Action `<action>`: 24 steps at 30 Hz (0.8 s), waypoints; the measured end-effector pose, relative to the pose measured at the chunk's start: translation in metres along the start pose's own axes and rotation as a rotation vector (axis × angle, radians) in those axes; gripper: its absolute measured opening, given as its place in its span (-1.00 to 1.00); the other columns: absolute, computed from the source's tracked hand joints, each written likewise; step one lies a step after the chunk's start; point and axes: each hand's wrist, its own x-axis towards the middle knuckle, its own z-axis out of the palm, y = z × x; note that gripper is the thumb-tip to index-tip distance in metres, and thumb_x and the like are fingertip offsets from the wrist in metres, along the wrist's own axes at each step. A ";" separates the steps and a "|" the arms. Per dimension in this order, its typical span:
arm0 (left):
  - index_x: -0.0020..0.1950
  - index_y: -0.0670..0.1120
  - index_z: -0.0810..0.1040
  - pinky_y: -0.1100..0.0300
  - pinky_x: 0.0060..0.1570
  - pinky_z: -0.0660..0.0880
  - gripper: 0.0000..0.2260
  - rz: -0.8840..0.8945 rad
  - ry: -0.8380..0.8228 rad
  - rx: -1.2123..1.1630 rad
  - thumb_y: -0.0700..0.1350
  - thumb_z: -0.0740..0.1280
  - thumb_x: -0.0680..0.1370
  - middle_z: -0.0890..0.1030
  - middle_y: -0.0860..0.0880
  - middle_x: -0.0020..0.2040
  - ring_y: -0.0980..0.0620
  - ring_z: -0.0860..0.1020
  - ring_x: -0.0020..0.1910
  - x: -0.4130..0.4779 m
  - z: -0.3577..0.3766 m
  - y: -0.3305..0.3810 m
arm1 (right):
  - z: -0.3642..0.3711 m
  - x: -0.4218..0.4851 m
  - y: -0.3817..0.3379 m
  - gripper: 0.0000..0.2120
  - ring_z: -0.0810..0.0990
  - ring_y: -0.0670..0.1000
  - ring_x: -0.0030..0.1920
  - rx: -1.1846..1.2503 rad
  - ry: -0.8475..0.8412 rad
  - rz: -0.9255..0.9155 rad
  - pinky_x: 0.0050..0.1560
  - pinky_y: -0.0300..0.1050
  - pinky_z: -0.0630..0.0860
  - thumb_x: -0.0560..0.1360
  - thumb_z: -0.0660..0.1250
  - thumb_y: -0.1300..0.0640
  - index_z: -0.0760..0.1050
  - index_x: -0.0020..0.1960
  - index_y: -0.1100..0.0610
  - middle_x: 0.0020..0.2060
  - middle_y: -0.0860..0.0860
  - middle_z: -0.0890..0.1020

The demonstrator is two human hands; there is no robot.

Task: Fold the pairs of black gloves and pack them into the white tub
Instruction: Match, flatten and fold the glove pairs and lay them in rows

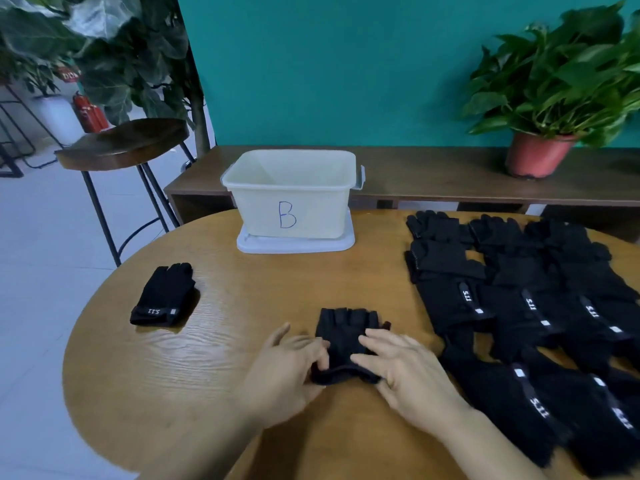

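A black glove pair (346,336) lies on the round wooden table (214,362) in front of me, fingers pointing away. My left hand (287,368) pinches the left end of its cuff, fingers curled. My right hand (405,372) holds the cuff's right end, thumb under the edge and fingers spread over the glove. A folded black glove pair (162,296) lies alone at the table's left. Several black gloves (526,306) with white tags are laid in rows on the right. The white tub (294,192) marked "B" stands at the far middle and looks empty.
The tub sits on its white lid (294,244). A potted plant (547,109) stands on a wooden bench (433,174) behind the table. A bar stool (124,147) stands to the far left, with large leafy plants behind it.
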 end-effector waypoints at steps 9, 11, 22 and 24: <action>0.47 -0.03 0.41 0.17 0.55 -0.21 -0.48 -0.045 0.054 -0.032 0.06 0.00 0.56 0.26 0.02 0.57 0.16 0.11 0.57 0.020 0.007 0.005 | -0.008 0.010 -0.011 -0.59 0.45 0.01 0.39 -0.019 0.253 0.167 0.41 -0.06 0.25 0.50 0.20 0.19 0.55 0.32 0.13 0.32 0.05 0.55; 0.63 -0.10 0.03 0.20 0.51 -0.33 -0.42 -0.045 -0.009 0.129 0.11 -0.14 0.65 0.00 -0.02 0.64 0.11 -0.12 0.60 0.031 0.022 0.012 | 0.004 0.020 -0.017 -0.50 0.03 -0.01 0.57 -0.044 0.029 0.166 0.51 -0.12 -0.15 0.67 -0.06 0.04 0.12 0.57 0.16 0.56 0.08 0.10; 0.54 -0.15 -0.36 0.06 0.49 -0.43 -0.24 -0.194 -0.067 0.313 0.26 -0.49 0.43 -0.25 -0.13 0.61 -0.03 -0.32 0.57 0.035 0.047 0.006 | 0.037 0.021 -0.005 -0.20 -0.38 -0.07 0.53 -0.088 -0.227 0.293 0.50 -0.04 -0.40 0.35 -0.60 -0.19 -0.38 0.55 0.07 0.54 -0.01 -0.36; 0.57 -0.19 -0.31 0.03 0.49 -0.43 -0.16 -0.242 -0.070 0.331 0.28 -0.51 0.40 -0.23 -0.14 0.61 -0.02 -0.29 0.58 0.036 0.046 0.004 | 0.034 0.024 -0.008 -0.18 -0.34 -0.04 0.55 -0.115 -0.243 0.314 0.53 0.01 -0.35 0.34 -0.60 -0.19 -0.35 0.56 0.08 0.55 0.02 -0.32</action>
